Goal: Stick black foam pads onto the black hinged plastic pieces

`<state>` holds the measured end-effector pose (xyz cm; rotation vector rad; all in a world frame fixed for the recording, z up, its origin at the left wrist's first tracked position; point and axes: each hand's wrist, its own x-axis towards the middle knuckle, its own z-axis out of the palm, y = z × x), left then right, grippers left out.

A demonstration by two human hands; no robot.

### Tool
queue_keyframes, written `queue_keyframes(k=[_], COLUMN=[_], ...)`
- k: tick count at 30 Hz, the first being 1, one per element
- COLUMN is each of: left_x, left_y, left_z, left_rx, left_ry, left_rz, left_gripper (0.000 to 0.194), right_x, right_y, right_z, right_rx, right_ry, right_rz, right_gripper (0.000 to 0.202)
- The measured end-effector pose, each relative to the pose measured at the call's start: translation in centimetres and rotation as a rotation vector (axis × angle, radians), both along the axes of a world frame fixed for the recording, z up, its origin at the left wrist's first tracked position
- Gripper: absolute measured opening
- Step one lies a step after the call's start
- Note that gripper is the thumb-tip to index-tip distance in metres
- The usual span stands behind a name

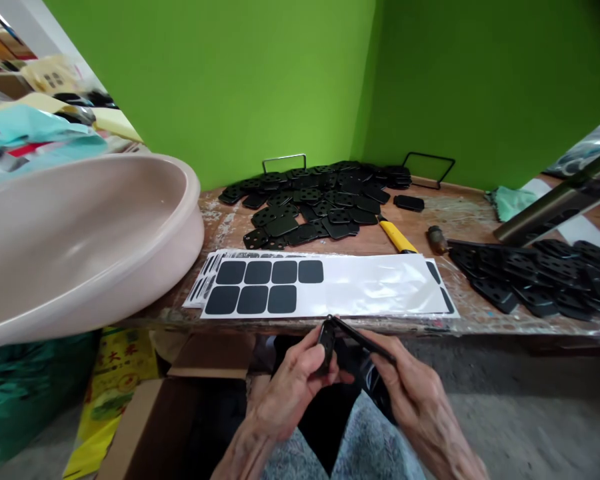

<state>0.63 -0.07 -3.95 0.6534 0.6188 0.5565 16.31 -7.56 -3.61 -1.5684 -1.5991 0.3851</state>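
Observation:
Just below the table's front edge, my left hand (300,380) is closed on a small black plate (326,343) with holes in it, its thumb lying across the face. My right hand (413,373) grips a slim black stick-like tool (363,340) whose exact kind I cannot make out. The tool's tip meets the plate's upper end. Right in front of both hands lies a white sheet (370,283) with two rows of dark rounded-square stickers (257,272); the right part of its backing is bare. More such sheets are stacked under it.
Behind the sheets is a heap of black plates (325,200), with a yellow-handled cutter (397,237) beside it. More black parts (535,273) lie at right, near a metallic cylinder (560,197). A large pinkish basin (170,247) overhangs the left side. Below stands an open cardboard box (135,427).

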Motion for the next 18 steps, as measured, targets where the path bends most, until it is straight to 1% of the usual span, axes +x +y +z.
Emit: queue_keyframes(k=[2, 3, 5, 7, 9, 11, 13, 15, 16, 18], left_x=[-0.6, -0.8, -0.8, -0.9, -1.1, -1.5, -1.8, -1.9, -1.8, -1.7], left_y=[-0.1, -0.2, -0.4, -0.6, -0.6, -0.4, -0.2, -0.1, -0.1, -0.1], left_z=[-0.3, -0.4, -0.5, -0.3, -0.1, -0.1, -0.2, -0.5, -0.6, -0.9], left_rx=[0.03, 0.065, 0.145, 0.204, 0.222, 0.198, 0.141, 0.076, 0.059, 0.055], left_ry=[0.07, 0.125, 0.244, 0.348, 0.388, 0.32, 0.168, 0.049, 0.023, 0.035], left_rz=[-0.085, -0.085, -0.005, 0.069, 0.072, 0.014, -0.031, -0.047, -0.036, -0.004], left_gripper=[0.041, 0.043, 0.045, 0.049, 0.039, 0.032, 0.033, 0.035, 0.034, 0.028], right_x=[0.1, -0.1, -0.4, -0.3, 0.2, 0.9, 1.3, 1.3, 1.2, 0.8], right_y=[-0.2, -0.3, -0.4, -0.6, -0.8, -0.8, -0.6, -0.4, -0.3, -0.2], right_z=[0.8, 1.1, 1.4, 1.4, 1.3, 1.1, 0.8, 0.3, 0.1, -0.4], right_rx=[-0.048, -0.058, -0.075, -0.131, -0.231, -0.335, -0.403, -0.418, -0.414, -0.413], right_ry=[0.058, 0.065, 0.089, 0.147, 0.247, 0.447, 0.773, 1.093, 1.199, 1.273], right_rz=[-0.052, -0.079, -0.116, -0.152, -0.192, -0.219, -0.21, -0.224, -0.244, -0.303], right_gripper=[0.03, 0.028, 0.026, 0.025, 0.026, 0.031, 0.036, 0.038, 0.038, 0.038])
